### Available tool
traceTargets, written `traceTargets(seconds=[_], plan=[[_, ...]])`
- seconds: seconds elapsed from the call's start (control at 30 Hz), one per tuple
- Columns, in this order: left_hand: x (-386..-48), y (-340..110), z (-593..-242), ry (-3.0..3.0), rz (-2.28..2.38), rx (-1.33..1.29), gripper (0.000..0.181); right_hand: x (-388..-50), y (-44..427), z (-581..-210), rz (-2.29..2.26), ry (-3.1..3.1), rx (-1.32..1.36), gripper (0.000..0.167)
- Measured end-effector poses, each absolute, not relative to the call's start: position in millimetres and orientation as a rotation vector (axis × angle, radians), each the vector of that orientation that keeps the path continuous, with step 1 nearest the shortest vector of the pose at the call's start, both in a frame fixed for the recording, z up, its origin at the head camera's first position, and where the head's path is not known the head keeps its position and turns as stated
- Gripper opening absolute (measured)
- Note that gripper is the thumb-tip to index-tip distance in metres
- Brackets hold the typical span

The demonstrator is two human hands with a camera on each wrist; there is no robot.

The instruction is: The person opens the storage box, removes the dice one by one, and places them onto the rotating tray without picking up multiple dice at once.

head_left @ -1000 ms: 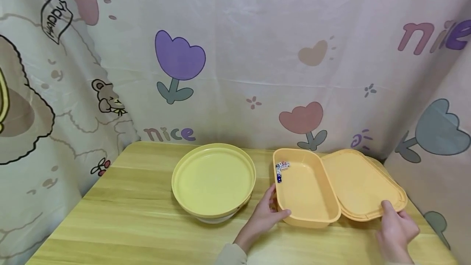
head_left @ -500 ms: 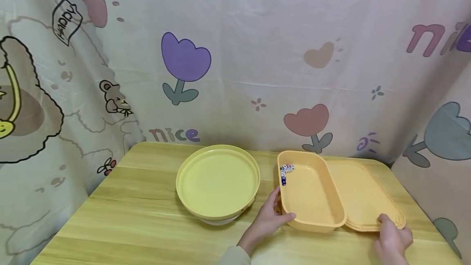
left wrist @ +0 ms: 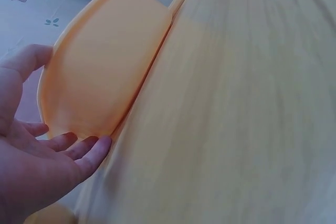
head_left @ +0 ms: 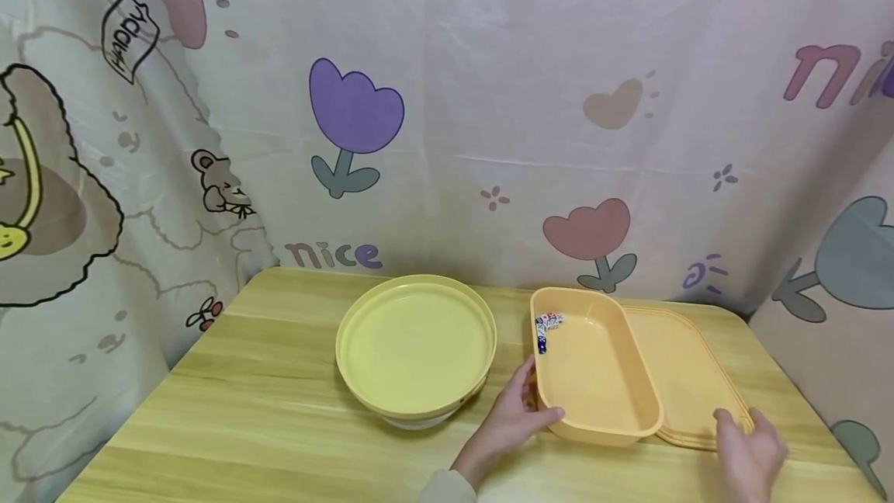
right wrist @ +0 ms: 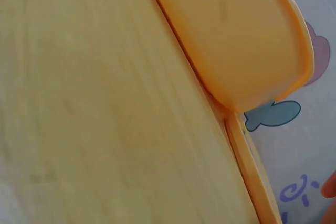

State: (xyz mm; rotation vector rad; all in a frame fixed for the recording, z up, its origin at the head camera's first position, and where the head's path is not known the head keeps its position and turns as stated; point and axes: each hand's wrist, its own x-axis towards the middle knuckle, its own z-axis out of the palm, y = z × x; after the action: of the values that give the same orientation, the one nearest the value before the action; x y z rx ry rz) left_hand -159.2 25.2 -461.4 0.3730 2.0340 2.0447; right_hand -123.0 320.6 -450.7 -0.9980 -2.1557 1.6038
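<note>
An orange rectangular plastic box without a cover stands at the right of the table. My left hand holds its near left corner, thumb at the rim and fingers against the outer wall; the left wrist view shows these fingertips low on the box. A small white, red and blue patterned piece lies inside by the left wall; its kind is unclear. Flat beside the box lies an orange lid. My right hand is at the lid's near right corner, thumb and fingers spread apart.
Left of the box sits a round yellow tray-like dish on a pale base. Wood-patterned tabletop extends to the left and front. A printed curtain hangs behind the table and along both sides.
The lid has come down from a tilt to lie flat on the table. My right hand has loosened from its corner. My left hand stays at the box.
</note>
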Motion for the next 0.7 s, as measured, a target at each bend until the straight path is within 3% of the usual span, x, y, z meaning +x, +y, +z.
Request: traceTargets(seconds=[0.2, 0.4, 0.7], plan=[[-149, 19, -436, 2.259, 1.865, 0.381, 0.089, -124, 311, -441, 1.355, -2.253, -0.821, 0.068], [-145, -2, -408, 2.393, 1.735, 0.657, 0.065, -122, 288, -435, 1.101, -2.197, -0.505, 0.047], [-153, -60, -408, 2.497, 1.675, 0.944, 0.060, -110, 250, -420, 0.974, -2.153, -0.306, 0.033]])
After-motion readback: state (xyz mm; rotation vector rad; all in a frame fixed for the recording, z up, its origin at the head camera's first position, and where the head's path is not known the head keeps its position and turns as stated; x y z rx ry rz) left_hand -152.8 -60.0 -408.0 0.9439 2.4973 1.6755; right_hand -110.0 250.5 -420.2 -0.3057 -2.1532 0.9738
